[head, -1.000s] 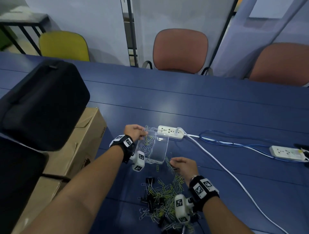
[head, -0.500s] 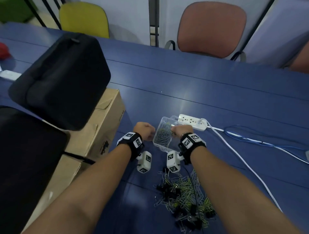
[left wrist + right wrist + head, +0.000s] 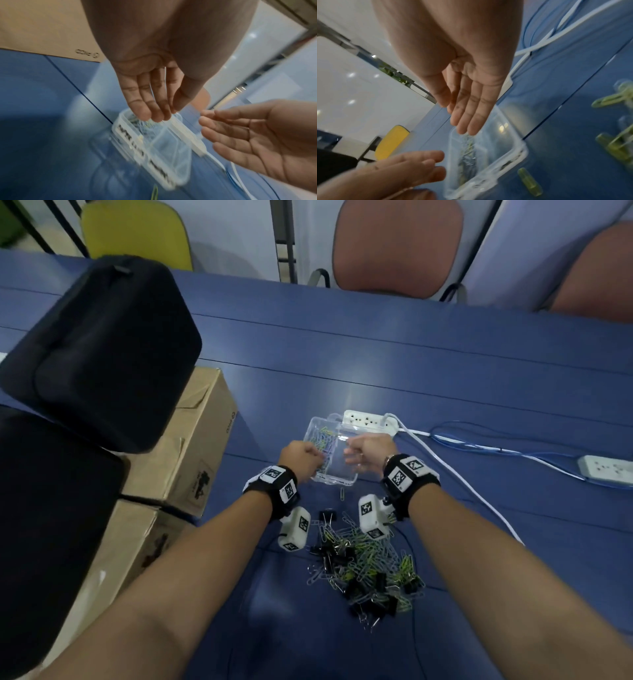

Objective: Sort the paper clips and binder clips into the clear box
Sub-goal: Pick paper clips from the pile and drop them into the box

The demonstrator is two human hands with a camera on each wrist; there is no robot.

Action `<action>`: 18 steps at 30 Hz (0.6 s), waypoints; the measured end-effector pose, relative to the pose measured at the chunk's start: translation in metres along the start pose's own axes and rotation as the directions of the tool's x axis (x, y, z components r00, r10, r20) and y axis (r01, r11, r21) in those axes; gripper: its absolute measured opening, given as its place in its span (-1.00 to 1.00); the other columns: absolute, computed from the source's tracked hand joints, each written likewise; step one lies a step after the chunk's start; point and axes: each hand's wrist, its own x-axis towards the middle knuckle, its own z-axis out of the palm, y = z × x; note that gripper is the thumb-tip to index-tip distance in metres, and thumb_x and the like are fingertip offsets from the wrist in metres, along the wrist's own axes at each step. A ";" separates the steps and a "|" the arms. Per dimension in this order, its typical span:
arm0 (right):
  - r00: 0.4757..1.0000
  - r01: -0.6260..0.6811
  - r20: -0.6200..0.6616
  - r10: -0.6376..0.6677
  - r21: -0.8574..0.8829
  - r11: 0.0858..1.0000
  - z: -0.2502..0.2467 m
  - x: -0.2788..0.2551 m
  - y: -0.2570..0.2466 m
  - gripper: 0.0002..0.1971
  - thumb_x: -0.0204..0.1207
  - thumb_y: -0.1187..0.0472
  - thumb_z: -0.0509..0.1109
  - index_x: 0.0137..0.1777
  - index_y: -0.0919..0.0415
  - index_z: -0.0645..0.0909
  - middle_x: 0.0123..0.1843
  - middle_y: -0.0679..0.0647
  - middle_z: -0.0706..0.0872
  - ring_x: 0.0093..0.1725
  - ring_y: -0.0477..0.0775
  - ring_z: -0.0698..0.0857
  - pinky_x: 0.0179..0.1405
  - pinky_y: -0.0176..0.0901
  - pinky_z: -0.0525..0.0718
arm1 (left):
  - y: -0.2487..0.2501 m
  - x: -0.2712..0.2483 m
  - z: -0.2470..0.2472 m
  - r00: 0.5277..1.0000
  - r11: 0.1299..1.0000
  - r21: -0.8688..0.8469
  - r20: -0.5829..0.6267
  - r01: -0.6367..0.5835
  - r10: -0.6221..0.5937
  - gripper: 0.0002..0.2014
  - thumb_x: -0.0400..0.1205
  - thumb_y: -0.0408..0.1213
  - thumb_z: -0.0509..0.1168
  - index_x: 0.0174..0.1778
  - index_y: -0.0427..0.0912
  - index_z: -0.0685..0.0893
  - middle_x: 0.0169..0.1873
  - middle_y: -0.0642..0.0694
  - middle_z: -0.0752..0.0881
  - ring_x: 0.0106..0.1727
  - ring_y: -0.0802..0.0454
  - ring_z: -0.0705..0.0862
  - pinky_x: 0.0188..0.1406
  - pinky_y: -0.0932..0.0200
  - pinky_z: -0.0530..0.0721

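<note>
Vs ~1 s back: right hand [image 3: 368,451] was down at the loose pile, now it's up at the clear box [image 3: 330,453], opposite the left hand [image 3: 303,458]. Left has stayed at the box's left side throughout. Reads as a fresh batch of paper clips just delivered, i.e. one pick-drop cycle about done; next reach probably goes back to the pile.

Hand state: head view makes both look like fists, but wrist cams disagree. Left hand [image 3: 154,94] fingers are straight and together, tips over the box's far-left compartment, nothing gripped. Right hand [image 3: 471,102] likewise flat and relaxed, tips just above the box rim, empty. A thin bright line runs along the left fingers in left-wrist cam, maybe a clip falling, too blurred to call.

Box sits on the blue table [image 3: 445,364], just in front of the white power strip [image 3: 368,419]. Left compartment holds green/silver paper clips [image 3: 323,440]; right compartment looks empty.

Still a lot left: mixed pile [image 3: 368,566] of paper clips + black binder clips [image 3: 329,551] near the person, one stray clip [image 3: 342,494] just outside the box. No binder clips seen in the box yet.

Only right-wrist cam shows green clips [image 3: 618,98] up close on the table.
</note>
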 end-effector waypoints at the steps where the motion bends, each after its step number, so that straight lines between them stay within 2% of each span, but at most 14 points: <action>1: 0.999 0.008 -0.032 -0.009 -0.042 0.999 -0.011 -0.010 0.009 -0.90 0.57 0.38 0.31 -0.01 0.27 0.65 -0.31 0.17 0.67 -0.45 0.08 0.62 -0.55 -0.19 0.65 | 0.003 -0.008 0.009 0.998 0.997 0.053 0.036 -0.048 0.046 -0.91 0.51 -0.38 0.40 -0.25 -0.14 0.79 -0.34 -0.11 0.75 -0.42 -0.01 0.66 -0.54 0.31 0.58; 4: 0.999 0.009 -0.049 -0.024 -0.285 0.958 -0.048 -0.025 0.051 -0.78 0.54 0.40 0.26 -0.28 0.21 0.67 -0.36 0.24 0.64 -0.59 0.06 0.59 -0.64 -0.22 0.53 | 0.007 -0.032 0.039 0.973 0.949 0.246 0.172 -0.195 0.155 -0.85 0.49 -0.42 0.36 -0.16 -0.16 0.83 -0.28 -0.07 0.75 -0.24 -0.03 0.69 -0.23 0.22 0.63; 6: 0.997 0.003 -0.064 -0.049 -0.573 0.820 -0.068 -0.036 0.078 -0.78 0.50 0.35 0.29 -0.22 0.10 0.74 -0.25 0.16 0.74 -0.44 0.14 0.73 -0.61 -0.20 0.60 | 0.007 -0.046 0.060 0.944 0.904 0.325 0.265 -0.279 0.197 -0.83 0.45 -0.45 0.39 -0.12 -0.19 0.83 -0.17 -0.17 0.81 -0.10 -0.14 0.74 -0.06 0.07 0.72; 7: 0.997 -0.007 -0.060 -0.047 -0.688 0.726 -0.075 -0.043 0.091 -0.79 0.49 0.34 0.29 -0.19 0.06 0.72 -0.16 0.14 0.76 -0.33 0.20 0.74 -0.52 -0.17 0.65 | 0.007 -0.053 0.070 0.926 0.877 0.357 0.314 -0.321 0.211 -0.81 0.44 -0.45 0.40 -0.07 -0.20 0.82 -0.10 -0.21 0.81 -0.03 -0.18 0.74 0.01 -0.02 0.73; 9: 0.998 -0.023 -0.054 -0.037 -0.818 0.575 -0.081 -0.057 0.114 -0.86 0.48 0.34 0.30 -0.23 0.10 0.60 -0.03 0.19 0.73 -0.16 0.25 0.69 -0.30 -0.11 0.60 | 0.008 -0.064 0.089 0.884 0.809 0.438 0.424 -0.392 0.199 -0.69 0.44 -0.40 0.44 0.11 -0.20 0.75 0.07 -0.23 0.77 0.11 -0.22 0.70 0.11 -0.08 0.70; 10: 0.998 -0.019 -0.047 -0.040 -0.847 0.532 -0.080 -0.061 0.126 -0.94 0.47 0.31 0.33 -0.17 0.15 0.60 0.01 0.23 0.73 -0.11 0.26 0.68 -0.25 -0.07 0.57 | 0.007 -0.069 0.099 0.865 0.774 0.478 0.470 -0.416 0.175 -0.60 0.43 -0.36 0.47 0.21 -0.19 0.69 0.14 -0.23 0.73 0.16 -0.23 0.68 0.13 -0.08 0.69; 11: 0.998 -0.018 -0.045 -0.039 -0.850 0.526 -0.078 -0.064 0.138 -0.91 0.45 0.26 0.37 -0.06 0.18 0.62 0.06 0.25 0.73 -0.09 0.25 0.66 -0.23 -0.04 0.60 | 0.006 -0.074 0.108 0.852 0.733 0.522 0.503 -0.436 0.148 -0.51 0.41 -0.31 0.50 0.29 -0.17 0.64 0.18 -0.24 0.69 0.20 -0.25 0.65 0.16 -0.11 0.69; 13: 0.999 -0.023 -0.047 -0.027 -0.816 0.578 -0.071 -0.066 0.160 -0.64 0.41 0.08 0.47 0.16 0.20 0.60 0.16 0.24 0.69 -0.03 0.23 0.64 -0.06 0.02 0.65 | 0.000 -0.080 0.123 0.844 0.632 0.622 0.528 -0.462 0.097 -0.35 0.37 -0.17 0.54 0.38 -0.16 0.50 0.25 -0.26 0.56 0.28 -0.31 0.55 0.23 -0.21 0.62; 14: 0.999 -0.031 -0.051 -0.018 -0.806 0.592 -0.069 -0.068 0.169 -0.48 0.35 -0.03 0.52 0.25 0.20 0.55 0.23 0.23 0.64 0.09 0.25 0.63 0.06 0.03 0.64 | -0.004 -0.082 0.129 0.846 0.588 0.662 0.529 -0.465 0.074 -0.29 0.36 -0.11 0.55 0.39 -0.16 0.43 0.28 -0.27 0.49 0.31 -0.33 0.50 0.26 -0.25 0.58; 16: 0.999 -0.042 -0.050 0.001 -0.819 0.573 -0.063 -0.072 0.184 -0.20 0.19 -0.18 0.61 0.37 0.19 0.45 0.34 0.21 0.51 0.29 0.30 0.57 0.24 0.09 0.61 | -0.013 -0.086 0.136 0.852 0.546 0.703 0.523 -0.456 0.038 -0.15 0.30 -0.05 0.61 0.43 -0.17 0.33 0.33 -0.26 0.44 0.36 -0.36 0.44 0.28 -0.27 0.53; 18: 0.998 -0.031 -0.052 -0.023 -0.833 0.552 -0.058 -0.075 0.193 -0.13 0.17 -0.19 0.64 0.41 0.18 0.40 0.37 0.19 0.46 0.34 0.31 0.53 0.29 0.14 0.60 | -0.020 -0.090 0.140 0.859 0.550 0.711 0.511 -0.439 0.025 -0.07 0.28 -0.06 0.63 0.48 -0.17 0.27 0.37 -0.26 0.42 0.39 -0.36 0.42 0.28 -0.27 0.52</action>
